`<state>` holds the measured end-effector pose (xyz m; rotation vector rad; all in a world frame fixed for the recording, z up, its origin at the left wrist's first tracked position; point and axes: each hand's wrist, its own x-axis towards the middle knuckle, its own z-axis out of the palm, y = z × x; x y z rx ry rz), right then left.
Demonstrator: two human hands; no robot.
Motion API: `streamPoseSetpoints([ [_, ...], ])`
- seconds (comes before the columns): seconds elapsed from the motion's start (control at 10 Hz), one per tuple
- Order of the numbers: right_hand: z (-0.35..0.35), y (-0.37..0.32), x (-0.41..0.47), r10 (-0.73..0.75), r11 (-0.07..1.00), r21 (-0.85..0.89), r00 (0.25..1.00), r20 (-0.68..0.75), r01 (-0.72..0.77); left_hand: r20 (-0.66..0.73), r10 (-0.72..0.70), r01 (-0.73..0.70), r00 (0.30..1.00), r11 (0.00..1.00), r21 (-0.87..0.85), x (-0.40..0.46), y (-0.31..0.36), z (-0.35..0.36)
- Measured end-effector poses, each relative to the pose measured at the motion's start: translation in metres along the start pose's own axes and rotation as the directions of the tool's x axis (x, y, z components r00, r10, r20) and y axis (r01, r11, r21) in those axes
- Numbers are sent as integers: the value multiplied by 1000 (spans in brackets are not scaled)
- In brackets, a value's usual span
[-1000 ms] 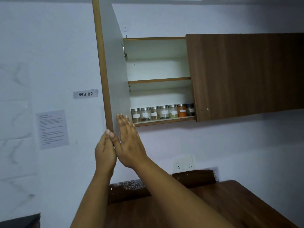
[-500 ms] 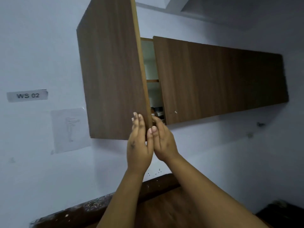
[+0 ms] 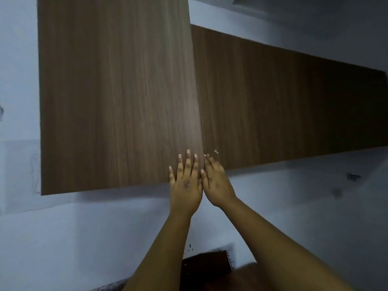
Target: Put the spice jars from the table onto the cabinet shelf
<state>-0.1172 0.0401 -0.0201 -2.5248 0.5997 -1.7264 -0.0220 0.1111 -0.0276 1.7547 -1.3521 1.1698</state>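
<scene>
Pressing flat against the lower right corner of the cabinet door (image 3: 117,91): left hand (image 3: 185,183), fingers straight and spread, gripping nothing. Hovering just right of that door's free edge, over the seam with the neighbouring closed door (image 3: 283,106): right hand (image 3: 217,183), fingers relaxed and holding nothing, though motion blur is making contact with the wood hard to judge.

Looking like the closing push, with the door nearly flush against the cabinet.

Risking a pinch at the seam: right fingertips (image 3: 207,157) sitting right beside the door's closing edge, possibly getting caught if the left palm is driving the panel home fast. Also risking a hard slam, rattling whatever is standing on the shelf behind.

Showing no spice jars anywhere; presumably sitting behind the cabinet door on the shelf, fully hidden, so their look and arrangement cannot be told. Showing below the door only a dark wooden table corner (image 3: 210,267), with no jars on its visible part.
</scene>
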Motion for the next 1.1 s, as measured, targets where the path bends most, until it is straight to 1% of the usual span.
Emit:
streamPoseSetpoints([
  [0.1, 30, 38, 27, -81, 988, -130, 996, 27, 84, -17, -13, 15, 1000, 996, 85, 17, -17, 42],
  [0.2, 56, 67, 50, -124, 969, -207, 991, 52, 132, -24, -33, 36, 999, 987, 158, 30, -30, 71],
  [0.4, 105, 89, 73, -129, 977, -168, 991, 42, 134, -35, -71, 78, 997, 960, 269, 45, -51, 106],
  [0.6, 122, 94, 78, -143, 978, -160, 989, -37, 135, -44, -66, 77, 997, 935, 346, 48, -60, 116],
  [0.7, 123, 94, 80, -157, 978, -149, 986, -56, 147, -45, -64, 76, 997, 932, 355, 49, -60, 117],
  [0.9, 119, 94, 79, -160, 979, -124, 987, -4, 159, 32, -87, 73, 996, 944, 322, 50, -55, 111],
  [1.1, 96, 98, 72, -208, 978, 25, 974, 92, 206, 94, -81, 58, 992, 972, 229, 48, -45, 91],
])
